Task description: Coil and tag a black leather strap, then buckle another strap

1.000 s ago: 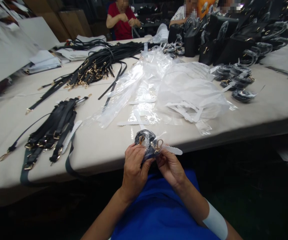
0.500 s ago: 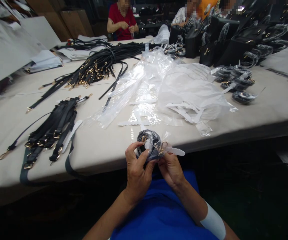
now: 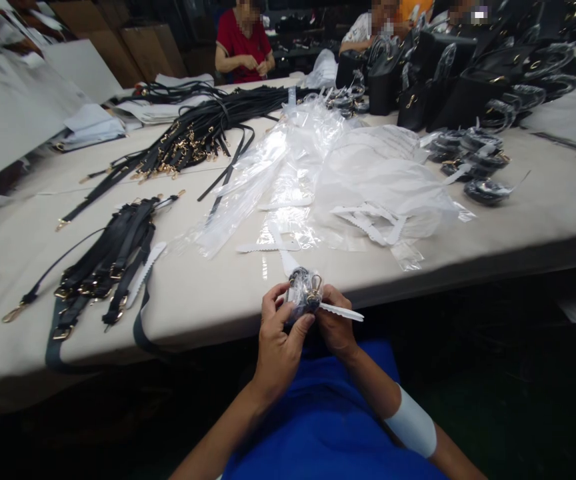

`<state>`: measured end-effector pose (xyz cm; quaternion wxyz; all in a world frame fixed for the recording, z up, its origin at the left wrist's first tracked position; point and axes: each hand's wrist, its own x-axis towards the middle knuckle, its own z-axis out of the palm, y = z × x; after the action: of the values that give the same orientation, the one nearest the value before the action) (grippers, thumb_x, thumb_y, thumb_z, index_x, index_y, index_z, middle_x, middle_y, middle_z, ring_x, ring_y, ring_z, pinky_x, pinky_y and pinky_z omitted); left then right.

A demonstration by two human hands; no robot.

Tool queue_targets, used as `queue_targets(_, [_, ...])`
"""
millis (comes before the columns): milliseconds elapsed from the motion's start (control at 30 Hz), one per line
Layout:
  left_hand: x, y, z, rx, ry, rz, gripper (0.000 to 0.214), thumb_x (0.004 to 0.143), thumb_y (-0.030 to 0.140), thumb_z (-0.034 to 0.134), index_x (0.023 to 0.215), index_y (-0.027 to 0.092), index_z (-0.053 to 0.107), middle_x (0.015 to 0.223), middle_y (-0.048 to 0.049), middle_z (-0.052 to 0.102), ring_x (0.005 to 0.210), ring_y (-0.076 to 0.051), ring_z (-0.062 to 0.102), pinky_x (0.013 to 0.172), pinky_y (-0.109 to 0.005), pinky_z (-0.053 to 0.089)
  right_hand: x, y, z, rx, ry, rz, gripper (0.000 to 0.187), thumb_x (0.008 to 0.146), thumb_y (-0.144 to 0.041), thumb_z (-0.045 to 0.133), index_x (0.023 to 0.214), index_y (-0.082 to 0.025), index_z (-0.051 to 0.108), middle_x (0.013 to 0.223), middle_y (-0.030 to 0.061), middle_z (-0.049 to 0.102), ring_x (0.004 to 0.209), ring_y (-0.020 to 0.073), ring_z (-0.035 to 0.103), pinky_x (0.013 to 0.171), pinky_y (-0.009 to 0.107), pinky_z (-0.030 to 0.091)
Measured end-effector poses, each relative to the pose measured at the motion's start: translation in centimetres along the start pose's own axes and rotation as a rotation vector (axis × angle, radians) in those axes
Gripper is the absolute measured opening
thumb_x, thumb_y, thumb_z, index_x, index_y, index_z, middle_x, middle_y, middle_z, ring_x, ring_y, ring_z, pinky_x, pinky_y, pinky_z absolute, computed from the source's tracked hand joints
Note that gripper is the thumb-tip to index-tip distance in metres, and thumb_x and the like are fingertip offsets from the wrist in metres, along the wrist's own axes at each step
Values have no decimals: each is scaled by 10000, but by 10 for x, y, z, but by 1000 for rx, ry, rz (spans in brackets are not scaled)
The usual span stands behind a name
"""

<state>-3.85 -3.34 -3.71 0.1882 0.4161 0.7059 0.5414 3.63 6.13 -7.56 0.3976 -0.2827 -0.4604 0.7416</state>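
Between my two hands, at the table's front edge, is a coiled black strap wrapped in clear plastic, with a gold clasp showing on its right. My left hand is closed around its left side, thumb in front. Gripping the right side, my right hand has its fingers partly hidden behind the coil. A white serrated strip sticks out to the right from the bundle by my right hand. Just beyond the coil, another white serrated strip lies on the table.
Loose black straps with gold buckles lie at left, a larger strap pile behind. Clear plastic bags cover the middle. Wrapped coils and black handbags stand at right. A person in red sits across the table.
The coil has been turned in my hands and looks narrower now, its clasp facing up. The projecting white strip has tilted, and my right hand has moved slightly left and down.
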Motion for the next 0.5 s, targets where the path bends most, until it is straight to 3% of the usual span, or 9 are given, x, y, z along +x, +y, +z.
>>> queue_targets(133, [-1, -1, 2, 69, -8, 74, 168, 890, 243, 601, 1032, 251, 691, 1373, -68, 410, 1319, -270, 408, 1142, -467, 332, 4, -4, 0, 438, -137, 411, 208, 671, -262, 756, 852, -207, 669, 903, 5, 711, 810, 167, 640, 792, 287, 535])
queue_targets(200, [-1, 0, 3, 113, 7, 163, 168, 882, 225, 613, 1034, 229, 684, 1387, -80, 398, 1326, -271, 394, 1153, -464, 313, 5, -5, -3, 561, -212, 539, 205, 651, -250, 738, 841, -199, 681, 928, 17, 726, 854, 171, 656, 839, 281, 545])
queue_targets(333, [-4, 0, 3, 164, -11, 216, 184, 890, 231, 607, 1063, 217, 666, 1359, -97, 405, 1286, -269, 423, 1115, -457, 359, 6, 0, -15, 694, -255, 586, 124, 709, -265, 684, 814, -200, 683, 961, 21, 737, 937, 175, 662, 888, 290, 549])
queue_targets(500, [-6, -3, 3, 178, -30, 185, 229, 896, 237, 598, 1116, 227, 662, 1286, -103, 456, 1221, -270, 464, 1069, -462, 397, 1, 4, -16, 631, -201, 570, 172, 712, -270, 707, 862, -189, 682, 959, 27, 728, 950, 166, 655, 847, 256, 554])
